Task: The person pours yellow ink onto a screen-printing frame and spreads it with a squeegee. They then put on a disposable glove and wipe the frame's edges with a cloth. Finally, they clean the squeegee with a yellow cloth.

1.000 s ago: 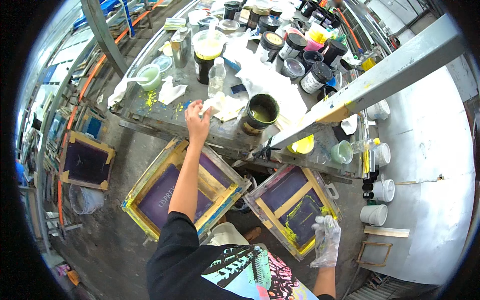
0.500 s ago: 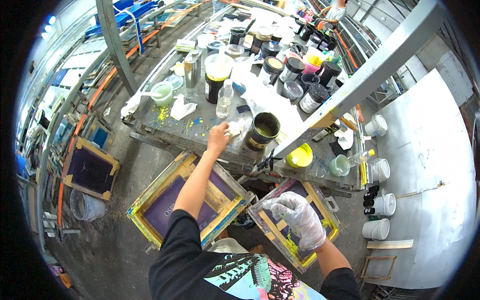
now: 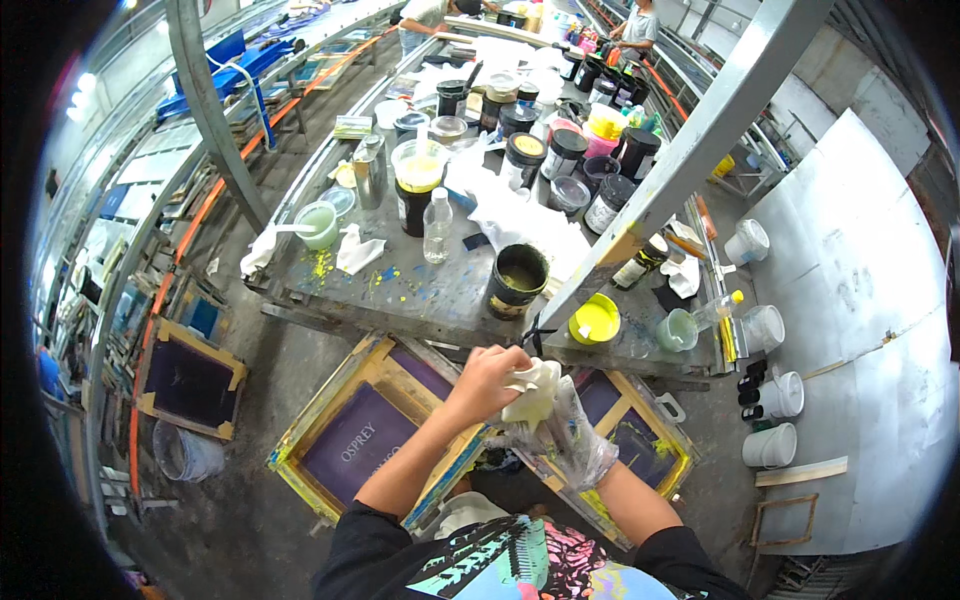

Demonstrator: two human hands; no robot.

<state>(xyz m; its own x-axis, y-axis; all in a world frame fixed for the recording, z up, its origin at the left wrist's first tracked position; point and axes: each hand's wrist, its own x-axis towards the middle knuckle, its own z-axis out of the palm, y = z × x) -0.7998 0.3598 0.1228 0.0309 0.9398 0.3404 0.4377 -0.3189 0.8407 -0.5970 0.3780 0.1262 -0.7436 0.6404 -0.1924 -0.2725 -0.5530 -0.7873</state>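
A worker in a black printed T-shirt (image 3: 520, 560) holds a crumpled off-white cloth (image 3: 533, 393) just off the near edge of a paint-flecked table (image 3: 440, 300), above the gap between two purple-meshed frames on the near side. The bare left hand (image 3: 486, 384) has its grip clamped on the cloth, fingers bunched at its left side. The right hand (image 3: 574, 440), in a clear, smudged plastic glove, meets the cloth from the near right; its fingertips are partly hidden, and from where I stand I cannot tell whether that grip is closed. Just beyond, near the table's edge, stand a dark open tub (image 3: 518, 285) and, to its right, a bright yellow tub (image 3: 595, 319). A clear bottle (image 3: 437, 228) stands farther left, and black-bodied jars (image 3: 612, 205) crowd the far side. Two other people, one a grey-shirted person (image 3: 637, 28), stand near the far end.
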